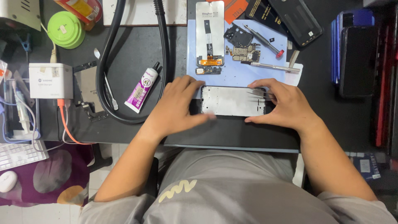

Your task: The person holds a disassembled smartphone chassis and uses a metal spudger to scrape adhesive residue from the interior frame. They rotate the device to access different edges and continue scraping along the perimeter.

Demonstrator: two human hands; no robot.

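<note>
Black-rimmed phone frame [232, 101] flat on table [248, 137], held at both ends. Left hand [178, 105] grip spread over left end, fingertips pressing. Right hand [286, 103] pinching right end, tweezers [259, 93] inside grip. Step looks like steadying frame; next move likely needs fine tweezer work.

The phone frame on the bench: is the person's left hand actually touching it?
Touching. The head view shows the left hand with its fingers lying across the near left end of the phone frame.
</note>
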